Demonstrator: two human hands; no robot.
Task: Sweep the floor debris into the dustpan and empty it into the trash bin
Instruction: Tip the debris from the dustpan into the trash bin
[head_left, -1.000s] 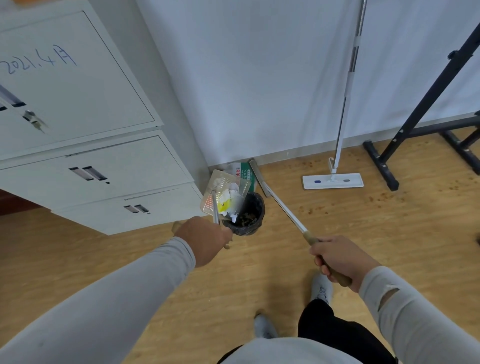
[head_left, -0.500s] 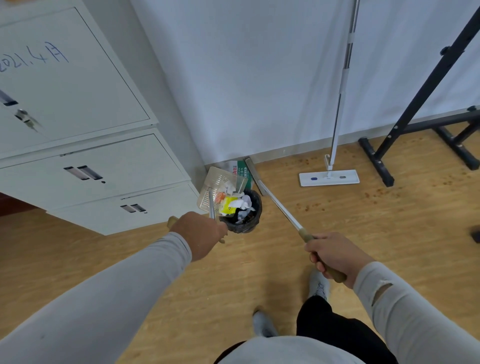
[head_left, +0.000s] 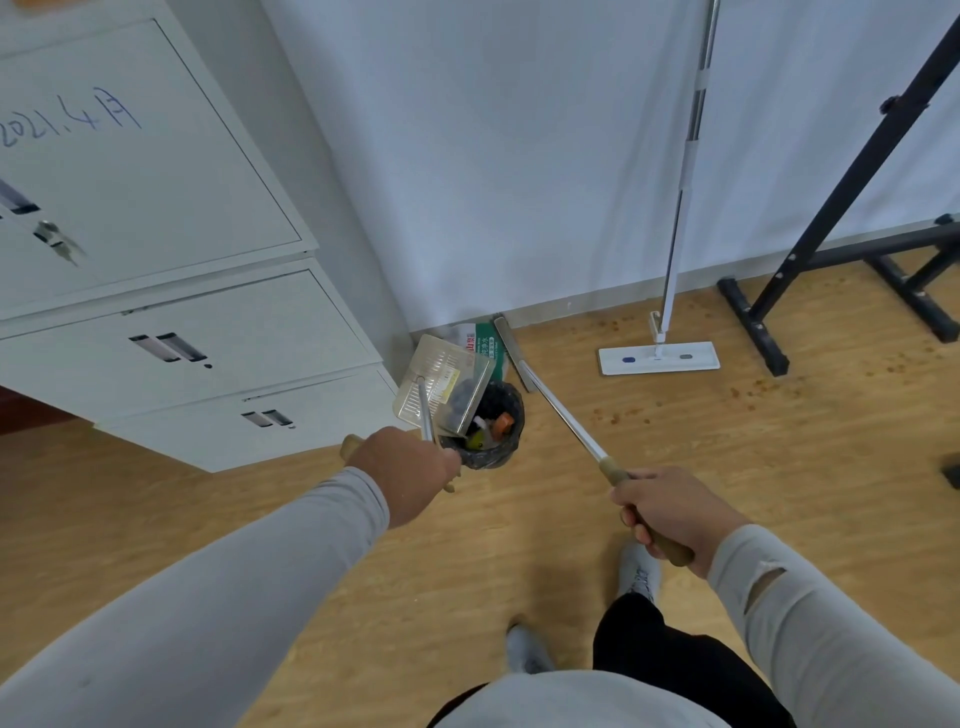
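My left hand (head_left: 402, 462) grips the wooden end of the dustpan's handle. The clear plastic dustpan (head_left: 441, 382) is tipped steeply over a small black-lined trash bin (head_left: 493, 447) beside the cabinet. Paper scraps, something yellow and something orange lie inside the bin. My right hand (head_left: 667, 512) holds the broom's wooden grip. The broom (head_left: 550, 400) runs as a metal pole up and left, and its narrow head rests on the floor near the wall, just behind the bin.
A white metal filing cabinet (head_left: 208, 332) stands at the left. A flat white mop (head_left: 660, 358) leans on the wall. A black metal stand (head_left: 810, 270) is at the right. Brown crumbs (head_left: 748, 389) dot the wood floor. A green-and-white package (head_left: 480, 343) lies behind the bin.
The dustpan has tipped more steeply over the bin, and the paper and yellow scraps have slid out of it into the bin. The right hand and broom have held still.
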